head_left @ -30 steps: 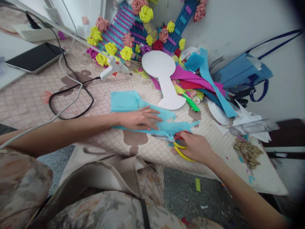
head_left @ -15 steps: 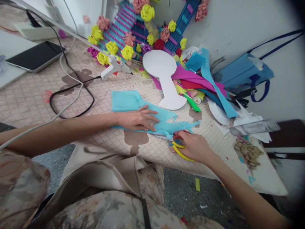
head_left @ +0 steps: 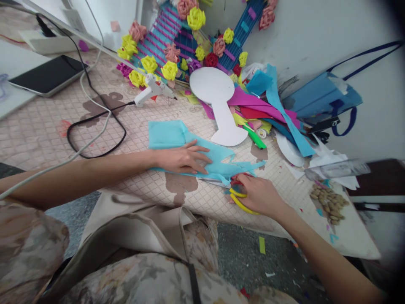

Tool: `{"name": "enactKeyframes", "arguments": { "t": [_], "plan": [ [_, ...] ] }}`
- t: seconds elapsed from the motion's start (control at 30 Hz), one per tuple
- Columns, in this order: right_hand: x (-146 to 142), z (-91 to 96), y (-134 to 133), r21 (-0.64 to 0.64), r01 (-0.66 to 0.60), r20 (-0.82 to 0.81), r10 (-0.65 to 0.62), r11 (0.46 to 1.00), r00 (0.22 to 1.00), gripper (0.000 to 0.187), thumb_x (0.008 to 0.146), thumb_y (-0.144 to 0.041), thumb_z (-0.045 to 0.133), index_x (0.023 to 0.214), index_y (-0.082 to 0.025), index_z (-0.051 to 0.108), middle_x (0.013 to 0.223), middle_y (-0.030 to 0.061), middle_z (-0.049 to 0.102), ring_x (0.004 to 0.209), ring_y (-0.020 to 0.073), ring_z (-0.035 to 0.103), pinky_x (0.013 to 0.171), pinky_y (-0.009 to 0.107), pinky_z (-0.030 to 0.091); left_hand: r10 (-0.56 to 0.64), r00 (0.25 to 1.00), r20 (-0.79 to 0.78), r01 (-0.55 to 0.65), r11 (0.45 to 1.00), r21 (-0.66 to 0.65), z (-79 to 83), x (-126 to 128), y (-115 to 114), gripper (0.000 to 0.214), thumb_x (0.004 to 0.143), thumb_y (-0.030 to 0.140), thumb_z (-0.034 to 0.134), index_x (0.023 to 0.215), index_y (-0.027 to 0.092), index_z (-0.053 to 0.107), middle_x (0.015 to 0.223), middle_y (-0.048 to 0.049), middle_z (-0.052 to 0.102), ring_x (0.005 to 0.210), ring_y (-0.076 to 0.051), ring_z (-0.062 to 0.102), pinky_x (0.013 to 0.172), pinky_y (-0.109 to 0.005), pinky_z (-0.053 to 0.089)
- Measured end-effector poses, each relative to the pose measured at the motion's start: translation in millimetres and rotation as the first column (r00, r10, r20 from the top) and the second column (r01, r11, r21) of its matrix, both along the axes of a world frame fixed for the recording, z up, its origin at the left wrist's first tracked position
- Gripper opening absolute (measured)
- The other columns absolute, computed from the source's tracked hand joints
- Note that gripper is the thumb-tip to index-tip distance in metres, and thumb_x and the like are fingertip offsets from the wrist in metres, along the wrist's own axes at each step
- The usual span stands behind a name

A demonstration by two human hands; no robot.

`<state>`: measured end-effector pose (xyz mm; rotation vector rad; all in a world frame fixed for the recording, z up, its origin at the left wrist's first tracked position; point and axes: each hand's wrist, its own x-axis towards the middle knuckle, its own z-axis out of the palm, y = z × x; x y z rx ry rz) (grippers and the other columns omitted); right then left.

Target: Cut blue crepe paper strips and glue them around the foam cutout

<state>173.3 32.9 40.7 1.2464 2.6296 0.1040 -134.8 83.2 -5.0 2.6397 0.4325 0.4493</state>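
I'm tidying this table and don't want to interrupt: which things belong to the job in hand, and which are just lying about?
In use:
light-blue sheet, under the left hand
red-and-yellow scissors, in the grip of the right hand

Seemingly just lying about:
white glue gun
dark-screened device
white cutout
blue bag

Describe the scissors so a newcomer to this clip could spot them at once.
Start at the near side of the table, where a light blue sheet lies. Near the sheet's right end, the right hand grips the scissors. Their red and yellow colouring sets them apart from the blue beside them.
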Motion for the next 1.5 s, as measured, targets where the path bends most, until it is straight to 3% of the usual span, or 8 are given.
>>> {"name": "enactKeyframes", "arguments": {
  "t": [0.53,1.1,1.3,1.5],
  "plan": [
    [0.6,3.4,0.0,0.004,0.009,-0.003,-0.009,1.000,1.000,0.049,0.073,-0.061,0.062,0.098,-0.020,0.054,0.088,0.0062,0.071,0.081,0.0268,0.066,0.063,0.032,0.042,0.004,1.000,0.003,-0.004,1.000,-0.009,6.2,-2.6,-1.4,0.030,0.094,0.030,0.047,0.119,0.030,0.064,0.140,-0.0053,0.050,0.140,-0.028,0.026,0.114,-0.055,0.009],
    [-6.7,0.9,0.0,0.004,0.010,-0.006,-0.010,1.000,1.000,0.049,0.072,-0.061,0.063,0.099,-0.021,0.054,0.089,0.0062,0.071,0.082,0.0270,0.067,0.063,0.032,0.041,-0.004,0.998,-0.069,0.003,1.000,-0.022,6.6,-16.3,-6.2,0.038,0.093,0.025,0.048,0.128,0.037,0.056,0.147,-0.0019,0.041,0.142,-0.029,0.022,0.114,-0.057,0.000],
    [-11.0,0.8,0.7,0.015,0.004,-0.008,-0.004,1.000,1.000,0.046,0.074,-0.059,0.062,0.097,-0.020,0.055,0.087,0.0056,0.071,0.082,0.0271,0.067,0.062,0.032,0.041,0.019,0.999,0.034,-0.017,0.996,-0.083,2.4,-16.7,-7.1,0.038,0.089,0.022,0.054,0.122,0.041,0.059,0.143,0.0003,0.046,0.140,-0.028,0.028,0.115,-0.056,0.004],
    [-9.7,-1.7,1.4,0.028,-0.024,-0.039,0.025,0.999,0.999,0.045,0.073,-0.057,0.063,0.097,-0.019,0.055,0.085,0.0051,0.071,0.079,0.0259,0.067,0.061,0.032,0.040,0.021,1.000,0.023,-0.019,0.996,-0.083,2.5,-17.0,-6.6,0.037,0.090,0.023,0.054,0.122,0.041,0.060,0.144,0.0009,0.046,0.140,-0.028,0.027,0.115,-0.056,0.003]
  ]
}}
